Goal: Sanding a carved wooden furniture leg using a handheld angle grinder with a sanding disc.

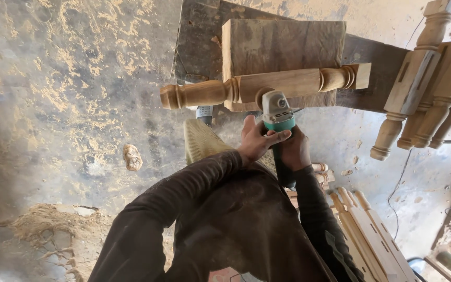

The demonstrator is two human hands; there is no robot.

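Observation:
A turned wooden furniture leg [288, 83] lies across a thick wooden block [283, 44]. A teal and grey angle grinder [276, 116] has its head pressed against the leg's square middle section. My left hand [255, 140] wraps over the grinder's head from the left. Lower down, my right hand [294, 151] grips the grinder's dark body. Both arms are in dark sleeves.
Several finished turned legs [424, 104] lean at the right. More legs [371, 230] lie stacked at the lower right. Sawdust covers the concrete floor, with a heap [53, 224] at the lower left and a small stone [132, 156] nearby. A cable [400, 177] runs across the floor.

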